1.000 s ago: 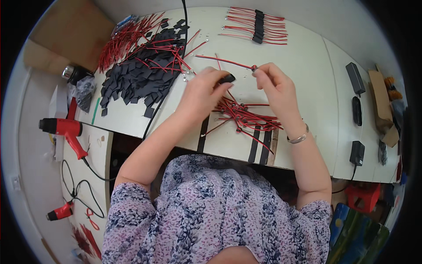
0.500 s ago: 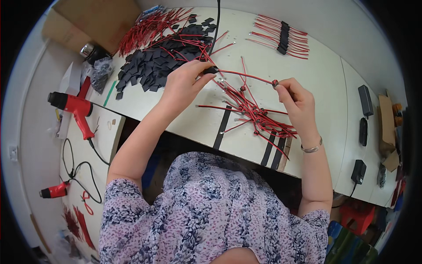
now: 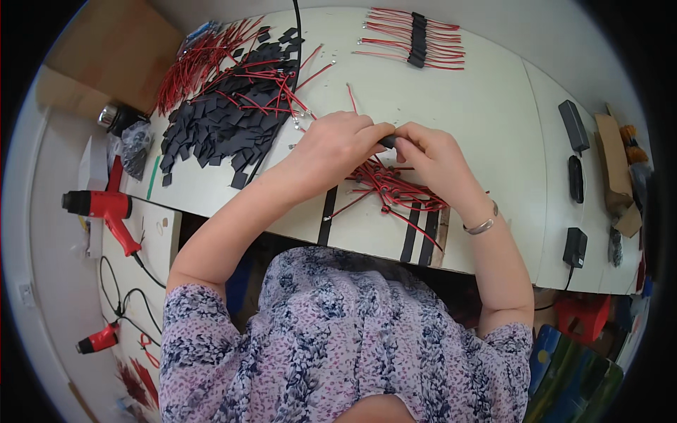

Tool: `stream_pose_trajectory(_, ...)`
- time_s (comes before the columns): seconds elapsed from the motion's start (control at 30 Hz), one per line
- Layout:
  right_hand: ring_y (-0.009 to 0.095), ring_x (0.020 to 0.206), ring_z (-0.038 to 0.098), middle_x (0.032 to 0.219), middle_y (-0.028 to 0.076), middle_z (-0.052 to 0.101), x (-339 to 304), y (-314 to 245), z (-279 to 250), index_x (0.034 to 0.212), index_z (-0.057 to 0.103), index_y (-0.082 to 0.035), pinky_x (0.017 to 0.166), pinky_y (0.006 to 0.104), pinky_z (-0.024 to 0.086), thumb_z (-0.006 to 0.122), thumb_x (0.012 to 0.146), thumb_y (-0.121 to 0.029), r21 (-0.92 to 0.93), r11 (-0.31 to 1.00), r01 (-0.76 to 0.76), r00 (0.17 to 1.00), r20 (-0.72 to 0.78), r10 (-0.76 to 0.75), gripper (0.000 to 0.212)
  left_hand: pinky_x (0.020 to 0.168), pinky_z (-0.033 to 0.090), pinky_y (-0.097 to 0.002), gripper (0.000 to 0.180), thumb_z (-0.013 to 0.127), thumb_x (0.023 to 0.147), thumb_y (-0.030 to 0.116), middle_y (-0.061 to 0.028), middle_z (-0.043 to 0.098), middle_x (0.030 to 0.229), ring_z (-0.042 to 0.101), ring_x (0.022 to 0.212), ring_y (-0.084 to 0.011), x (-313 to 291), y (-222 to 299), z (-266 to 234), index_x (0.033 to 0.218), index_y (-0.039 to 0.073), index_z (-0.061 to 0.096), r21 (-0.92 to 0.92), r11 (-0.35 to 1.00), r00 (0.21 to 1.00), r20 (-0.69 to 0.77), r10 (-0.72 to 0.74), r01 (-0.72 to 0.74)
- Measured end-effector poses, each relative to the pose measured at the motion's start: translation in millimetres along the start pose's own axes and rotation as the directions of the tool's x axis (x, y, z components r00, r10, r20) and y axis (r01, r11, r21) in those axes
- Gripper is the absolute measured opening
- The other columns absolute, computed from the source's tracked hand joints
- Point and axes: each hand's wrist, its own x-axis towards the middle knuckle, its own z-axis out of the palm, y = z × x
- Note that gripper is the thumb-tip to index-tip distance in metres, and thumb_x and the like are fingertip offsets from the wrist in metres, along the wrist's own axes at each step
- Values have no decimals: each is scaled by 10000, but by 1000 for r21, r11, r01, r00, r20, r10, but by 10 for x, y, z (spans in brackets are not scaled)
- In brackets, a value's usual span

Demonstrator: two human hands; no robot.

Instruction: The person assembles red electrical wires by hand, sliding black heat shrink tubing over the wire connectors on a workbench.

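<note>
My hands meet above the table's near part, fingers closed on a small black heat-shrink sleeve (image 3: 387, 142). My left hand (image 3: 342, 146) pinches its left end, and my right hand (image 3: 436, 156) grips the right end. Any wire inside the sleeve is hidden by my fingers. Just below lies a tangle of red wires (image 3: 395, 192) with small dark ring-like pieces on them. To the left is a wide heap of flat black sleeves (image 3: 215, 130), with several red wires (image 3: 271, 79) strewn on top. A bundle of red wires (image 3: 201, 67) sits behind that heap.
A row of red wires with black sleeves (image 3: 417, 41) lies at the back. A red heat gun (image 3: 106, 208) and a smaller red tool (image 3: 98, 340) are at left. Black adapters (image 3: 575, 127) line the right side. A black cable (image 3: 297, 42) crosses the heap's edge.
My right hand has come left and my left hand has moved right, so they now meet at the sleeve. The red wire stretched between them no longer shows. The view has shifted slightly.
</note>
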Motion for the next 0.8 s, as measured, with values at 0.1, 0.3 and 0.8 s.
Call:
stream_pose_trajectory(0.1,191,620,549,718,134,616,14,21,0,996,621,41,636,329,481,578,951,-94,-57,998,0,999,-43,-2,149,685,515,-387,347,734,795,95,-91,647,853,646,794,-280,33,61,13,1130,63,649,39,999,1000,9,4,-5)
stream_pose_trajectory(0.3,76,654,508,705,9,597,11,55,-64,937,630,12,610,261,426,586,948,-114,147,988,-53,983,-166,78,133,679,475,-312,450,780,769,89,-58,633,865,589,720,-208,-84,307,47,1195,60,639,100,964,857,-488,-168,246)
stream_pose_trajectory(0.8,7,711,517,826,-20,621,-14,0,-111,1047,664,-15,564,167,359,588,1008,-155,560,819,-124,991,107,77,164,705,492,-245,229,718,905,102,-71,668,970,624,816,-113,57,520,69,1120,24,698,-682,650,810,-143,-568,336)
